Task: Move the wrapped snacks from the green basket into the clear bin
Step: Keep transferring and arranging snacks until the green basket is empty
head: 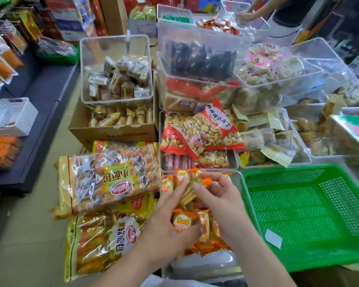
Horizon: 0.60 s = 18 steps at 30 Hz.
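Low in the centre of the frame, the clear bin (205,264) held the orange wrapped snacks (203,224). The left hand (166,220) had its grip on one pack, thumb pressed over it. The right hand (222,206) pinched another in curled fingers. The green basket (311,255) sat just right of the bin, a white slip (273,238) on its floor.

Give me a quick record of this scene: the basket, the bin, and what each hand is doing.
green basket: no snacks inside, only a white slip
clear bin: part filled with orange wrapped snacks
left hand: over the bin, holds wrapped snacks
right hand: over the bin, pinches wrapped snacks
task status: basket looks emptied
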Available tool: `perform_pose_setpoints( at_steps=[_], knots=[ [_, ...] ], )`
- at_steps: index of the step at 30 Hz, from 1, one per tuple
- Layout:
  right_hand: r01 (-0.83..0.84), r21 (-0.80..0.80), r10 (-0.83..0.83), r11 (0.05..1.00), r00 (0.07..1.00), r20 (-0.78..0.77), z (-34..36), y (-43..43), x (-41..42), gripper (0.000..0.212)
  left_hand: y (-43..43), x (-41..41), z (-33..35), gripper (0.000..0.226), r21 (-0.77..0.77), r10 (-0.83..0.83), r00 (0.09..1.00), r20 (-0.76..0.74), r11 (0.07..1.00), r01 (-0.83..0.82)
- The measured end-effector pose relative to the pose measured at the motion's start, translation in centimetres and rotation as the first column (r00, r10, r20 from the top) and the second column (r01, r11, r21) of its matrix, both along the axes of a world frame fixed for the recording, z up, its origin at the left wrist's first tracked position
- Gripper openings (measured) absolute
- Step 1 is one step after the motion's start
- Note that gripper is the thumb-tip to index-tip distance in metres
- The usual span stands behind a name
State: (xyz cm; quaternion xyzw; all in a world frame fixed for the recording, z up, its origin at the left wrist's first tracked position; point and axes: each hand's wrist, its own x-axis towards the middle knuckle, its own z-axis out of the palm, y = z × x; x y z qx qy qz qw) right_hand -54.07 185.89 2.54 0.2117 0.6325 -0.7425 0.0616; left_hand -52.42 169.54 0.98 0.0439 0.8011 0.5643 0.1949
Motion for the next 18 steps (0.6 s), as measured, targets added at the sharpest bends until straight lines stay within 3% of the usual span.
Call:
perform_pose_setpoints(
  at_steps=[4,9,11,15,18],
  knots=[
    [0.205,-0.061,-0.21,0.977,0.974,-0.081,0.9,1.5,-0.1,0.03,0.4,0.1,0.1,0.1,-0.011,0.008,1.0,-0.015,1.0,-0.008],
    [0.231,0.301,-0.214,0.925,0.973,-0.091,0.6,4.3,0.2,0.033,0.4,-0.2,-0.1,0.069,-0.031,0.054,0.997,-0.062,0.998,-0.056],
    [0.192,0.364,-0.178,0.911,0.981,-0.072,0.4,4.4,0.4,0.028,0.8,-0.3,0.0,0.059,-0.041,0.041,0.995,-0.087,0.998,-0.045],
    [0.124,0.297,-0.131,0.947,0.991,0.005,-0.2,3.9,1.2,0.013,1.8,-0.1,-0.2,0.06,-0.066,-0.042,0.994,-0.101,0.997,0.036],
    [0.054,0.105,-0.058,0.993,0.998,0.036,-0.7,4.4,2.0,0.029,2.1,0.1,-0.4,0.063,-0.09,-0.045,0.994,-0.1,0.995,0.036]
  ],
)
